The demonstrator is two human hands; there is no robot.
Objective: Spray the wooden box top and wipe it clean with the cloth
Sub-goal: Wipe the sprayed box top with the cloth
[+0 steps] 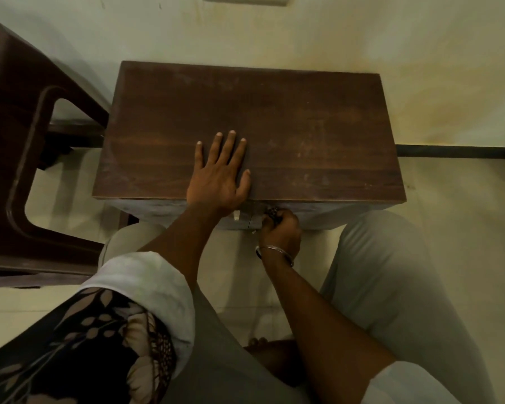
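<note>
The box top point(245, 121), just ahead of the knees, is being pressed by the left hand point(220, 176), fingers spread, while a dark knob point(273, 213) on the front is being pinched by the right hand point(280, 231); with no spray or cloth visible, wiping is likely being delayed.

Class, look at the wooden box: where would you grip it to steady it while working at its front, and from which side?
Press a flat palm on the wooden box top from above, near the front edge, as the left hand does: broad, level, bare surface.
</note>
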